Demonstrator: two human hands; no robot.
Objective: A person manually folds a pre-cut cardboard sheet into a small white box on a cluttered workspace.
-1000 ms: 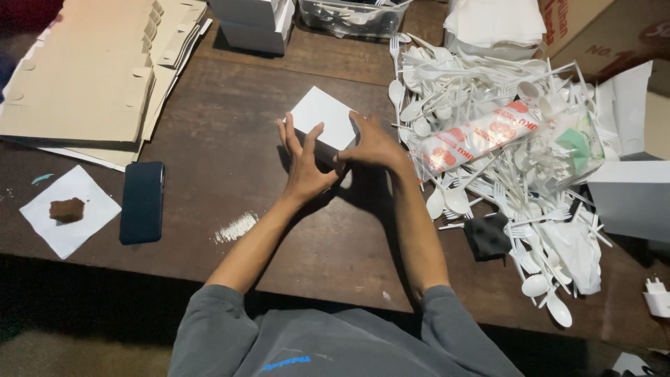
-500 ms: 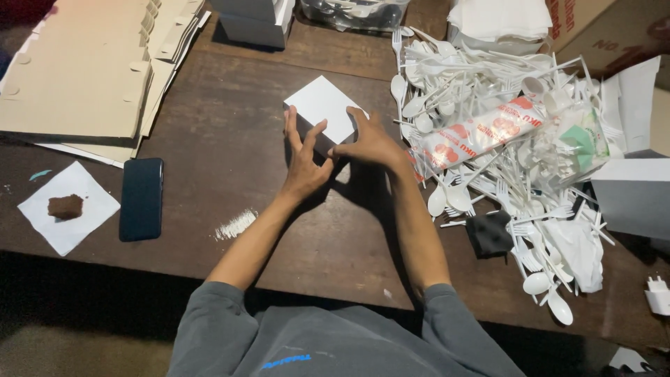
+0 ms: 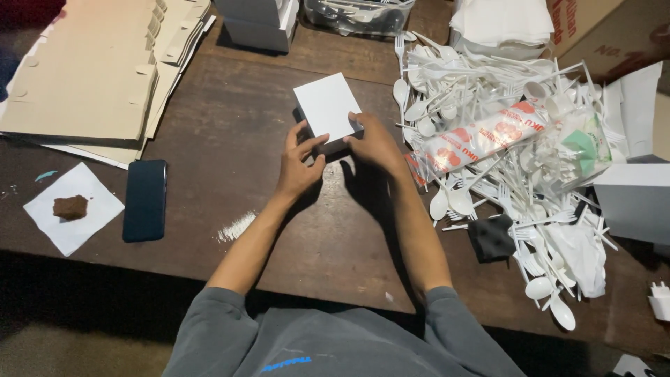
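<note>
Both hands, the left hand (image 3: 299, 164) and right hand (image 3: 373, 143), pinch the near edge of the small white box (image 3: 326, 108) in a narrow grip, steadying it on the tabletop (image 3: 230, 139), plastic cutlery (image 3: 488, 139) heaped just right of the grip.

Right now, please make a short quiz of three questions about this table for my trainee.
1. True or false: both hands touch the small white box.
2. Which lies nearer the left hand: the dark phone or the black cloth?
3. What covers the table beyond the right hand?

Key:
1. True.
2. The dark phone.
3. A heap of white plastic spoons and forks.
</note>
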